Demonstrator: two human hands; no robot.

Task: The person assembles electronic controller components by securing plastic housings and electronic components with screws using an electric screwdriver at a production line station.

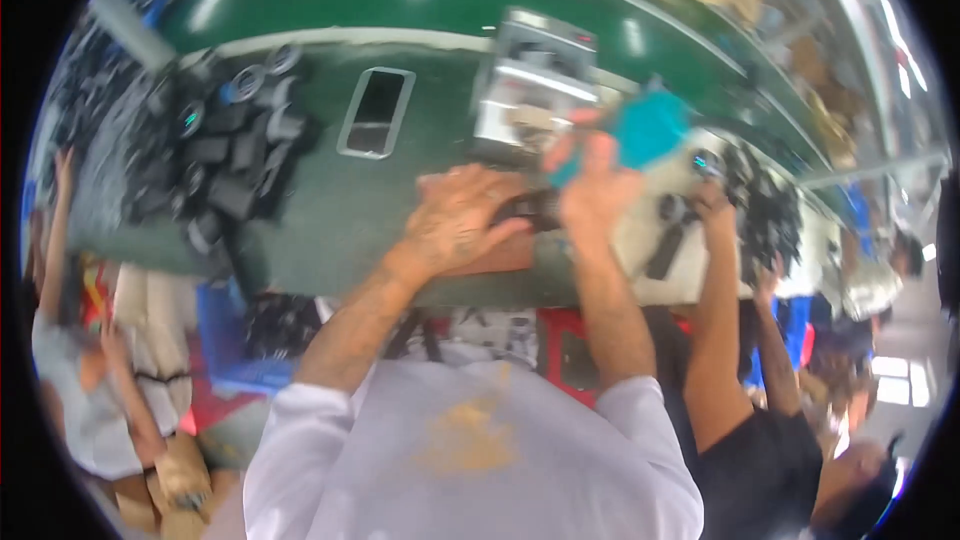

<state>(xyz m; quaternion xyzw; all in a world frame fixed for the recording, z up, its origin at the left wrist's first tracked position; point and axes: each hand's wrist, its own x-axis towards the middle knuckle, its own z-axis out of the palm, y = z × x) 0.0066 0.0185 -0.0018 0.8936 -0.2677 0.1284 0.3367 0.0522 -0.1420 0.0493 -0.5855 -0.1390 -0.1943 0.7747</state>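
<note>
My left hand [462, 218] lies over a brown block [495, 258] at the near edge of the green table. Its thumb and fingers close round one end of a small black piece [537, 208], perhaps a watch; blur hides its exact kind. Just right of it, my right hand [600, 180] is raised, with a teal cloth [652, 128] caught in its fingers and spreading out to the right. Motion smears both the cloth and the fingertips.
A black-screened device with a pale frame [378, 112] lies back left, beside a heap of black watches and straps [230, 155]. Behind my hands stands a metal box [540, 70]. To the right, a co-worker's hand [712, 205] reaches among more black watches [765, 200].
</note>
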